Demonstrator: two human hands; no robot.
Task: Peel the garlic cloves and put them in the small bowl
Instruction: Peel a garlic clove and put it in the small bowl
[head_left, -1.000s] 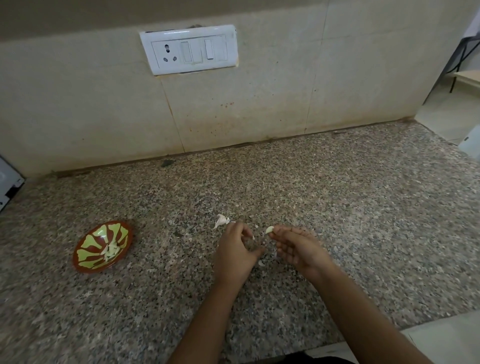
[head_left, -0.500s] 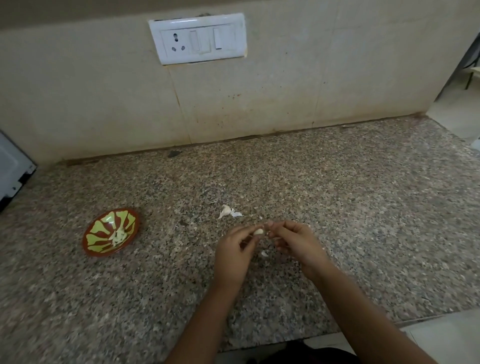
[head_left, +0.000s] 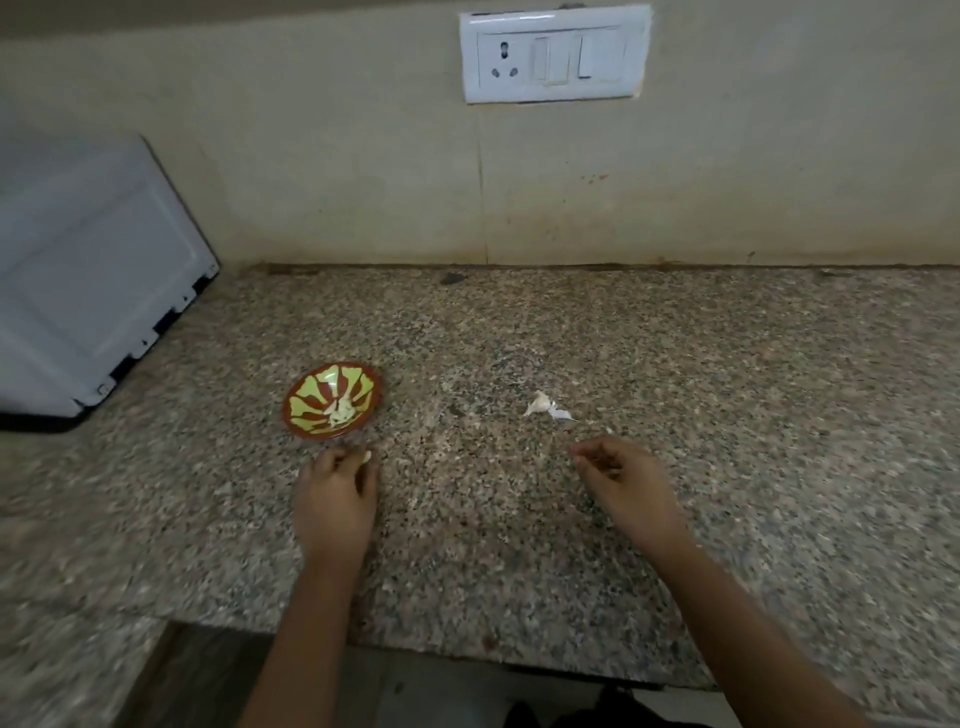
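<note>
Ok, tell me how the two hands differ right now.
The left hand pinches a garlic clove; the right hand, loosely curled, shows nothing held. The left hand is just short of the bowl; the right hand is near the peel. Both are palm-down over the counter.

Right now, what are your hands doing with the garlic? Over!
Left hand pinches garlic clove, just short of small bowl. Right hand loosely curled, contents unclear. Peel scraps on counter, off the path.
</note>
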